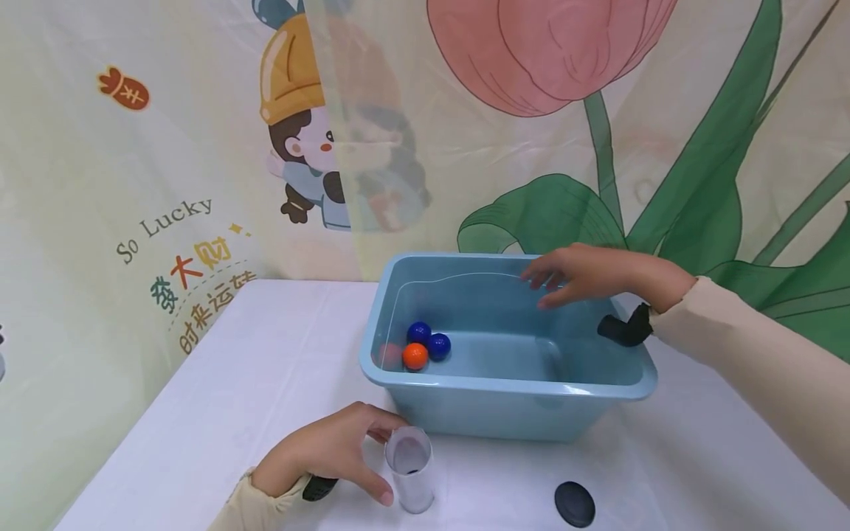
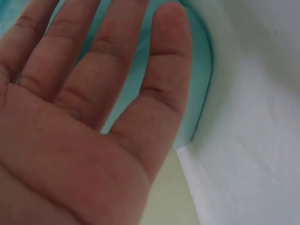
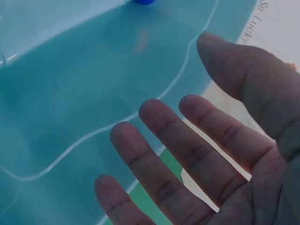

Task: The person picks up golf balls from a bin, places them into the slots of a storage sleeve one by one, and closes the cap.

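In the head view a light blue plastic tub point(image 1: 511, 409) stands on the table. Two dark blue balls point(image 1: 439, 346) and one orange ball point(image 1: 415, 356) lie together at its left end. My left hand point(image 1: 335, 446) is in front of the tub, beside an upright clear cylinder point(image 1: 417, 487); thumb and fingers are spread at its left side. The left wrist view shows that palm with extended fingers point(image 2: 101, 51) against the tub's wall. Over the tub's back right part hovers my right hand point(image 1: 584, 274), its fingers point(image 3: 164, 126) apart and holding nothing.
A black round disc point(image 1: 575, 504) lies on the white table point(image 1: 292, 354), in front of the tub and right of the cylinder. Behind the table hangs a printed cloth point(image 1: 412, 140) with a large flower and cartoon figure. Black straps circle both wrists.
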Available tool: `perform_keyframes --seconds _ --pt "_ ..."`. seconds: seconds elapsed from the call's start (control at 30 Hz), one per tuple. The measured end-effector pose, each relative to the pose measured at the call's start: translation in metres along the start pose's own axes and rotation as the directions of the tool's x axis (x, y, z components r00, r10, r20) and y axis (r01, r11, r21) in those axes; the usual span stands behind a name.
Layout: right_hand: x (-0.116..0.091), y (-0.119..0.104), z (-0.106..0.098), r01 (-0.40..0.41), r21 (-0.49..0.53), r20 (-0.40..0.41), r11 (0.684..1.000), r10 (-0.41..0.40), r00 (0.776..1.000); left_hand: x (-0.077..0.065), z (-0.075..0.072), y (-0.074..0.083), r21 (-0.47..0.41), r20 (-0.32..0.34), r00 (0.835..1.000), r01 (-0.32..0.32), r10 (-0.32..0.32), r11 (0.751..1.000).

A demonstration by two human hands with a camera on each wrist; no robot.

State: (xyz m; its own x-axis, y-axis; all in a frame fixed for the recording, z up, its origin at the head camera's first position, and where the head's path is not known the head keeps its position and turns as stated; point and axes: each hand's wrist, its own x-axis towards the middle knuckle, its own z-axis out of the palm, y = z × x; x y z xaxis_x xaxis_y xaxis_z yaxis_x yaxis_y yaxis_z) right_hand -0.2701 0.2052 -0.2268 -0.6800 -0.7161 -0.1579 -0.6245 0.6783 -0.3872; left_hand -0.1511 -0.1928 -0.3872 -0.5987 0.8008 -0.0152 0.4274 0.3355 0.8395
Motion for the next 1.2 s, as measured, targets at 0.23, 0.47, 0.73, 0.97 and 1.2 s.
perform_keyframes --seconds 0.23,0.47,0.73,0.97,1.2 --pt "0.016 -0.001 0.005 0.009 0.006 0.045 1.0 -0.009 0.999 0.003 0.003 0.0 -0.026 -0.008 0.998 0.058 -0.058 0.998" --pt "0.037 0.0 0.013 0.039 0.028 0.068 0.999 -0.041 0.997 0.004 0.006 -0.003 -0.043 -0.016 0.999 0.048 -0.049 0.998" --pt "0.061 0.005 0.027 0.029 0.017 0.124 0.999 -0.031 0.992 -0.001 0.001 0.001 -0.068 -0.02 0.999 0.026 -0.028 0.997" --pt "0.078 -0.001 0.043 -0.013 -0.029 0.187 0.999 0.018 0.982 -0.013 -0.006 0.008 -0.067 -0.045 0.998 0.032 -0.035 0.997" --pt "0.09 -0.006 0.052 -0.05 -0.057 0.218 0.997 0.061 0.974 -0.026 -0.014 0.016 -0.022 -0.087 0.996 0.027 -0.029 0.999"
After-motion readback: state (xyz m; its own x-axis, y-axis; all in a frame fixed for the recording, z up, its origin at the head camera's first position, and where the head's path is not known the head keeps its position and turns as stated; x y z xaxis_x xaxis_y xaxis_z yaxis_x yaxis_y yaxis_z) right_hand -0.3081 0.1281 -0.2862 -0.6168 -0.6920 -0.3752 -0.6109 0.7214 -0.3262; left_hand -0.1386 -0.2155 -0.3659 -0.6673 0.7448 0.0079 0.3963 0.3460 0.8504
